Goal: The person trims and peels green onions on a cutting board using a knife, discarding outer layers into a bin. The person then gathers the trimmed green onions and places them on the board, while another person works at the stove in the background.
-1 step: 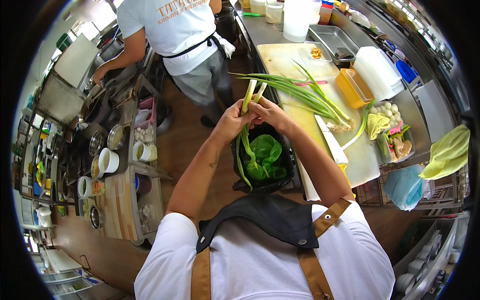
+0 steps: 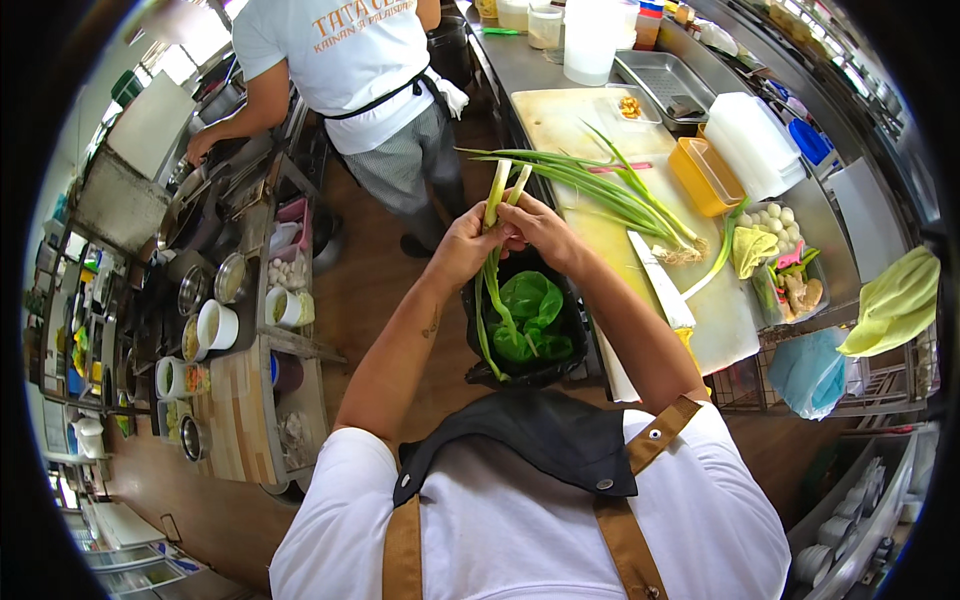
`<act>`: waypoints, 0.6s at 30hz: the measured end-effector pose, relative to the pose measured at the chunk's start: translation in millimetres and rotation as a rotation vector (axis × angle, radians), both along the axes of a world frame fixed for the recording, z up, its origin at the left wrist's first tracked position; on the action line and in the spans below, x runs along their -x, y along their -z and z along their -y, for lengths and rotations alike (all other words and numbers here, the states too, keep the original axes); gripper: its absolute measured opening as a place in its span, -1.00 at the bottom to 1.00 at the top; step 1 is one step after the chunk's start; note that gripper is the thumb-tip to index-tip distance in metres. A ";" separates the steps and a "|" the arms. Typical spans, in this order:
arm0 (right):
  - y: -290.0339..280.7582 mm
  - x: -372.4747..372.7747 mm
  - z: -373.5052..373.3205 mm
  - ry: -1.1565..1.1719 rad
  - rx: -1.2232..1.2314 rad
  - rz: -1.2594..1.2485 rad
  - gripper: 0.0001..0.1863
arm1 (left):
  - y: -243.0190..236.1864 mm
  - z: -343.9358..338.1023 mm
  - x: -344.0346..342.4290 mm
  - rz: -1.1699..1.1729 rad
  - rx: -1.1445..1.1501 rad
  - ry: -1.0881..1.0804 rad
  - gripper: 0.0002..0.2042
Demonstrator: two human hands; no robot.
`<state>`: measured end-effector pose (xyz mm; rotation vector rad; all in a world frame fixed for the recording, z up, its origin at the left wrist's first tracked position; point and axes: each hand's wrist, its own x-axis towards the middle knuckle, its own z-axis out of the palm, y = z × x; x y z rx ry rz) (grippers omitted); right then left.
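Both my hands are closed on spring onions (image 2: 497, 185), whose white ends point up and away while the green leaves hang down below. My left hand (image 2: 462, 245) wraps round the stalks. Against it, my right hand (image 2: 541, 230) pinches at the thinner stalk; its fingertips are partly hidden. Below my hands stands a bin lined with a black bag (image 2: 540, 375), with a green plastic bag (image 2: 530, 310) inside. The hanging leaves reach over the bin's left side. More spring onions (image 2: 610, 195), roots still on, lie across the cutting board (image 2: 725, 335) to my right.
A knife (image 2: 658, 280) lies on the board's near part. Beyond are a yellow container (image 2: 705, 175), a tub of ginger and peppers (image 2: 798, 285) and a metal tray (image 2: 665, 85). A co-worker (image 2: 350, 80) stands ahead, left, by the stove. A wooden-topped counter (image 2: 230, 430) is at left.
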<state>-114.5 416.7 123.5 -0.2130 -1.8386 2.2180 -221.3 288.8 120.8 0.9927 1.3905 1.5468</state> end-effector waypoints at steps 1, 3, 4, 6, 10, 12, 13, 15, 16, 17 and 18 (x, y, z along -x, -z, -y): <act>-5.2 -3.4 1.9 0.039 -0.012 0.007 -0.66 | -2.3 -1.6 0.6 -0.023 0.004 0.018 -0.75; -19.4 -10.8 3.0 0.118 -0.034 0.024 -0.66 | -11.5 -4.4 0.0 -0.067 0.012 0.054 -0.76; -26.9 -13.0 2.4 0.216 -0.033 0.059 -0.58 | -19.1 -4.4 -4.9 -0.082 -0.005 0.083 -0.77; -29.0 -7.8 -21.6 0.354 0.156 -0.055 -0.45 | -32.5 -2.9 -15.3 -0.110 -0.037 0.131 -0.78; -33.5 -16.1 -41.0 0.259 0.187 -0.109 -0.26 | -18.9 -18.6 -24.7 0.104 -0.211 -0.025 -0.77; -10.6 -17.3 -20.3 0.026 0.195 -0.026 -0.22 | -0.2 -37.3 -14.7 -0.027 -0.311 -0.159 -0.76; 6.8 -12.5 -16.4 0.021 0.118 -0.097 -0.24 | 3.7 -45.2 -11.7 -0.093 -0.362 -0.222 -0.76; -1.1 -17.8 14.0 -0.012 0.257 -0.114 -0.26 | -12.4 -39.5 -13.2 -0.223 -0.256 -0.264 -0.67; -3.0 -22.0 10.6 -0.040 0.321 -0.070 -0.45 | -16.7 -39.9 -13.8 -0.440 -0.200 -0.329 -0.64; -8.4 -27.0 4.1 -0.073 0.281 0.003 -0.48 | -19.0 -40.2 -13.2 -0.658 -0.141 -0.392 -0.61; -17.5 -32.8 -5.0 -0.103 0.240 0.078 -0.51 | -22.6 -41.1 -10.4 -0.668 -0.107 -0.335 -0.54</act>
